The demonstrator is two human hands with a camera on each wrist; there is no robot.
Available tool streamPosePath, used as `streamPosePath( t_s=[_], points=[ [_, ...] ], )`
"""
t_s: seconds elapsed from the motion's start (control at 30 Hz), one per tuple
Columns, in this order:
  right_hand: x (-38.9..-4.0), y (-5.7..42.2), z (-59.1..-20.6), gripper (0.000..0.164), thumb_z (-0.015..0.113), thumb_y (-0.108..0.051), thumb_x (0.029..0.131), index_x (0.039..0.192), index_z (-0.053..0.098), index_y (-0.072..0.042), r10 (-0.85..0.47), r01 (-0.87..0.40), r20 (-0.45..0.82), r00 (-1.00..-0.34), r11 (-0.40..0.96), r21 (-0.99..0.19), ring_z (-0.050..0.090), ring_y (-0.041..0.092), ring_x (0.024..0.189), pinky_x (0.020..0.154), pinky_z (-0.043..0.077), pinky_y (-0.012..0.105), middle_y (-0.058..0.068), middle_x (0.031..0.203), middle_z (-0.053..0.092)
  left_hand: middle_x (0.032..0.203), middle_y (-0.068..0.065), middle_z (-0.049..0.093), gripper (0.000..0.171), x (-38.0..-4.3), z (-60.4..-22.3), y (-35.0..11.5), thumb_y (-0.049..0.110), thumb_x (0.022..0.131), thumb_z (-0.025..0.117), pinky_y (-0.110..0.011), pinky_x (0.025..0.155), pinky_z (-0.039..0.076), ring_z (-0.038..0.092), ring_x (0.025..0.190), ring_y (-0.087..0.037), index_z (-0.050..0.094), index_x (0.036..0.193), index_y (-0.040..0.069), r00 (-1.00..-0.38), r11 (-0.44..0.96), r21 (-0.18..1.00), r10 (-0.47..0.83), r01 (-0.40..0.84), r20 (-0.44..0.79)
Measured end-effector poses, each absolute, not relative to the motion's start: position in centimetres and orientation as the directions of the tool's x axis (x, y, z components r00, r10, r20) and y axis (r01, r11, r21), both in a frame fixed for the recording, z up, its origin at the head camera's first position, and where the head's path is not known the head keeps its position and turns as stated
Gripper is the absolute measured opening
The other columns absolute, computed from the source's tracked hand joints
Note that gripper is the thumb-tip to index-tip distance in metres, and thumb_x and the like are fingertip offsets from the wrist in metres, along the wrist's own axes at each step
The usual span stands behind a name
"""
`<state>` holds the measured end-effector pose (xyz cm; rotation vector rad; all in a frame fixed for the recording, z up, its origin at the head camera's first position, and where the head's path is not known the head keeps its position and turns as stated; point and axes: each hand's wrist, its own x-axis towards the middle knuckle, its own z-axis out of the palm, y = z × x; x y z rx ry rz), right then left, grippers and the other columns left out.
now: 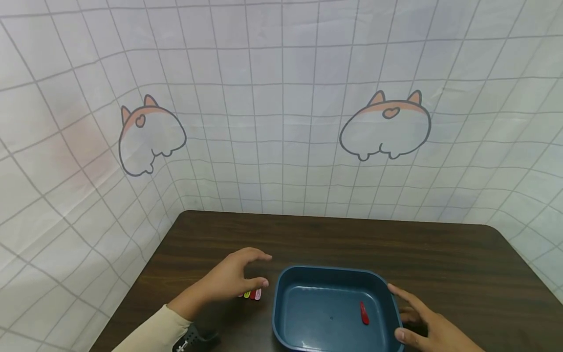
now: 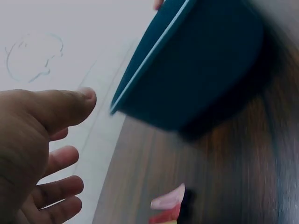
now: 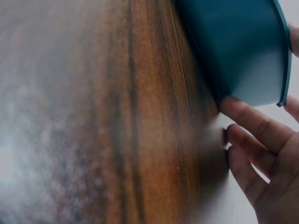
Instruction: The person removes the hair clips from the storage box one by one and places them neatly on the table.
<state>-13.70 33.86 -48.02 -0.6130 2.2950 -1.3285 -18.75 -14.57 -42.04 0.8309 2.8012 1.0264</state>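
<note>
A dark blue rectangular plastic basin [image 1: 325, 270] sits on the table, with one red hair clip [image 1: 364, 313] lying inside toward its right side. My left hand [image 1: 230, 276] hovers left of the basin, fingers and thumb spread and nothing between them. Below it, several small coloured hair clips [image 1: 258, 294] lie in a row, partly hidden by the hand; a pink clip [image 2: 169, 198] shows in the left wrist view. My right hand [image 1: 424, 320] touches the basin's right side, index finger at the rim and lower fingers against the outer wall [image 3: 243, 56].
The brown wood-grain table [image 1: 228, 234] extends behind and to both sides of the basin. A white gridded cloth [image 1: 281, 122] with cartoon drawings hangs around the table. A dark strap [image 1: 195, 338] is near the left sleeve [image 1: 154, 330].
</note>
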Motion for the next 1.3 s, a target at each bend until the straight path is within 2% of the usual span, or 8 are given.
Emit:
streamPosePath(
  t_s=[0.17, 0.2, 0.27, 0.33, 0.43, 0.5, 0.77, 1.3],
  points=[
    [-13.5, 33.7, -48.0, 0.075, 0.057, -0.017, 0.106, 0.165, 0.01, -0.019, -0.559, -0.16, -0.133, -0.818, 0.444, -0.882, 0.063, 0.005, 0.114, 0.073, 0.06, 0.047, 0.024, 0.135, 0.061, 0.137, 0.002, 0.06, 0.053, -18.6, -41.7, -12.9, 0.033, 0.091, 0.08, -0.051, 0.107, 0.044, 0.054, 0.13, -0.022, 0.064, 0.137, 0.015, -0.852, 0.622, 0.629, 0.508, 0.466, 0.129],
    [-13.5, 33.7, -48.0, 0.075, 0.057, -0.017, 0.106, 0.165, 0.01, -0.019, -0.558, -0.157, -0.135, -0.819, 0.443, -0.882, 0.063, 0.005, 0.114, 0.073, 0.06, 0.047, 0.024, 0.135, 0.06, 0.137, 0.002, 0.06, 0.053, -18.6, -41.7, -12.6, 0.034, 0.091, 0.08, -0.051, 0.106, 0.044, 0.055, 0.128, -0.021, 0.064, 0.137, 0.015, -0.851, 0.618, 0.634, 0.509, 0.464, 0.126],
    [-13.4, 33.7, -48.0, 0.075, 0.057, -0.017, 0.106, 0.165, 0.01, -0.019, -0.558, -0.152, -0.136, -0.818, 0.439, -0.886, 0.063, 0.004, 0.113, 0.073, 0.06, 0.046, 0.026, 0.135, 0.06, 0.139, 0.003, 0.058, 0.053, -18.6, -41.7, -12.2, 0.037, 0.092, 0.079, -0.051, 0.105, 0.045, 0.064, 0.112, -0.02, 0.063, 0.138, 0.017, -0.848, 0.607, 0.65, 0.518, 0.457, 0.113],
    [-13.4, 33.7, -48.0, 0.075, 0.057, -0.017, 0.106, 0.165, 0.01, -0.019, -0.561, -0.157, -0.134, -0.817, 0.44, -0.884, 0.063, 0.004, 0.113, 0.073, 0.06, 0.047, 0.026, 0.135, 0.06, 0.14, 0.005, 0.057, 0.053, -18.6, -41.8, -11.8, 0.04, 0.092, 0.078, -0.05, 0.105, 0.045, 0.063, 0.111, -0.017, 0.062, 0.139, 0.019, -0.845, 0.608, 0.649, 0.525, 0.457, 0.104],
    [-13.4, 33.8, -48.1, 0.075, 0.056, -0.016, 0.106, 0.165, 0.009, -0.018, -0.567, -0.162, -0.13, -0.813, 0.435, -0.886, 0.063, 0.003, 0.113, 0.073, 0.06, 0.047, 0.027, 0.136, 0.059, 0.139, 0.008, 0.056, 0.053, -18.5, -41.7, -11.0, 0.042, 0.092, 0.077, -0.048, 0.105, 0.045, 0.062, 0.114, -0.015, 0.062, 0.138, 0.021, -0.832, 0.601, 0.642, 0.543, 0.476, 0.109],
    [-13.5, 33.8, -48.2, 0.076, 0.056, -0.016, 0.106, 0.165, 0.009, -0.018, -0.571, -0.17, -0.125, -0.811, 0.435, -0.884, 0.062, 0.003, 0.114, 0.073, 0.06, 0.048, 0.027, 0.136, 0.059, 0.137, 0.011, 0.058, 0.052, -18.5, -41.6, -10.3, 0.042, 0.092, 0.078, -0.047, 0.107, 0.044, 0.052, 0.129, -0.014, 0.063, 0.137, 0.022, -0.822, 0.602, 0.622, 0.556, 0.501, 0.125],
    [-13.5, 33.8, -48.3, 0.075, 0.057, -0.015, 0.106, 0.165, 0.01, -0.016, -0.574, -0.157, -0.123, -0.81, 0.413, -0.897, 0.062, 0.0, 0.112, 0.072, 0.06, 0.046, 0.031, 0.137, 0.057, 0.135, 0.012, 0.058, 0.05, -18.4, -41.2, -8.3, 0.038, 0.093, 0.077, -0.044, 0.109, 0.042, 0.05, 0.131, -0.013, 0.064, 0.137, 0.018, -0.78, 0.585, 0.591, 0.613, 0.555, 0.124],
    [-13.6, 33.8, -48.4, 0.076, 0.056, -0.014, 0.107, 0.165, 0.007, -0.014, -0.596, -0.132, -0.121, -0.794, 0.362, -0.923, 0.061, -0.004, 0.111, 0.073, 0.061, 0.045, 0.038, 0.138, 0.05, 0.14, 0.014, 0.055, 0.051, -18.1, -42.0, -5.5, 0.046, 0.096, 0.07, -0.042, 0.108, 0.044, 0.047, 0.134, -0.011, 0.062, 0.141, 0.023, -0.734, 0.576, 0.579, 0.677, 0.577, 0.057]
  ],
)
